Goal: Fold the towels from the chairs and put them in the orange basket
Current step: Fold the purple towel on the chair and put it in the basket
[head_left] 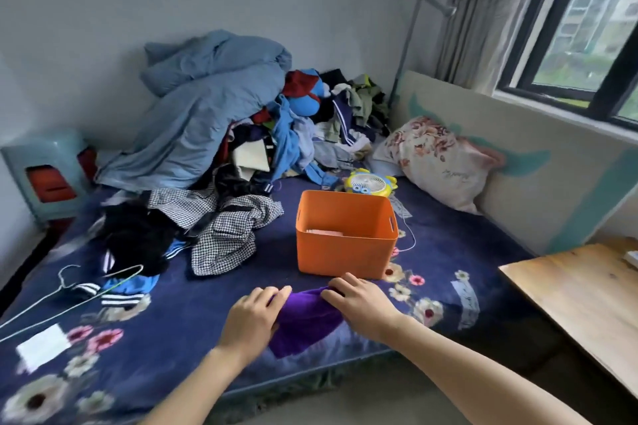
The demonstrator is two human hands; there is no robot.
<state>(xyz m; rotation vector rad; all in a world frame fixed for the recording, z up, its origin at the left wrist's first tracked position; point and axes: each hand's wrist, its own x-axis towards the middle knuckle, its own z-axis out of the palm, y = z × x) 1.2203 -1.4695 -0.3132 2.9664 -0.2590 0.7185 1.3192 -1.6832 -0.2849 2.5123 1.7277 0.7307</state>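
Towel: purple towel (303,317) is laid near the front edge of the bed (193,324), at 6 o'c of the orange basket (345,252) and just beside it. It is bunched btwn the two hands, only partly folded.
Left hand: left hand (253,314) is placed at 9 o'c of the towel. Fingers are curled over its L edge and the cloth is gripped.
Right hand: right hand (362,304) is placed at 2 o'c of the towel. Fingers are bent down onto the top R edge and the cloth is pinched. Knuckles are near the basket's front wall; contact can't be told.
Basket: stood upright on the bed w/ its top open. Sth pale & flat is seen at the bottom; its kind can't be told.
Bed cover: navy blanket w/ a flower print is spread over the mattress.
Clothes pile: clothes pile (310,134) is heaped at 11 o'c of the basket, against the wall, w/ a blue duvet (214,107) on its L side.
Checked garment: checked garment (224,228) is dropped at 9 o'c of the basket, near it.
Hanger: wire hanger (69,290) is laid at 9 o'c of the left hand, well apart.
Paper: white sheet (43,347) is laid at 7 o'c of the hanger.
Fan: yellow fan (369,183) is set at 12 o'c of the basket, just behind it.
Pillow: floral pillow (438,162) is leant on the headboard at 2 o'c of the basket.
Table: wooden table (580,290) is seen at 3 o'c of the right hand, off the bed.
Stool: teal stool (45,169) is stood at 9 o'c of the pile, by the wall.
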